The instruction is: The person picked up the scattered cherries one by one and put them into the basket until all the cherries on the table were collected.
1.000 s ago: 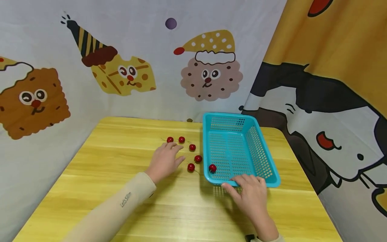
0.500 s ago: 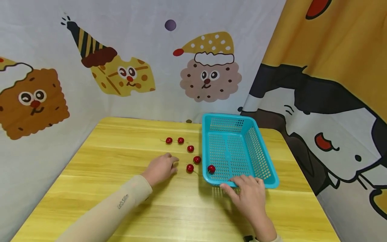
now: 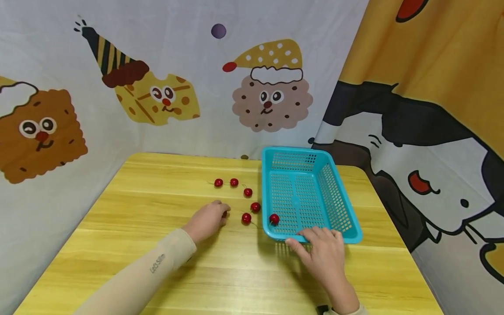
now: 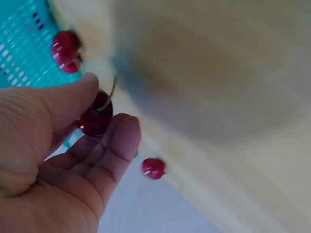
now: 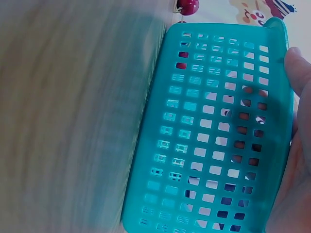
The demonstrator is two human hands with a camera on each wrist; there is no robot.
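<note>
- Cherry (image 4: 95, 116) in hand: pinched between thumb and fingers of the left hand (image 3: 205, 221), over the surface (image 3: 236, 271), left of the basket; its stem (image 4: 113, 87) pokes out free.
- Right hand (image 3: 323, 258): grips the basket (image 3: 296, 197) at its near rim (image 3: 352, 239), fingers over the edge, thumb outside.
- Loose cherries (image 3: 255, 207): five on the surface, between left hand and basket and farther back; two sit close together near the basket's left side, contact unclear.
- Cherry inside (image 3: 274, 219): one, on the basket floor at the near left corner.
- Doing it well: pinch should stay light, on the round flesh, since smooth skin probably slips or bruises if squeezed.
- Best to lift enough to pass above the near loose cherries; a low sweep could roll them.
- Clear the left rim, release low inside so it doesn't bounce, and mind the stem catching in the mesh.
- Right hand best used just to steady, no tilting; basket looks light enough to slide if bumped.
</note>
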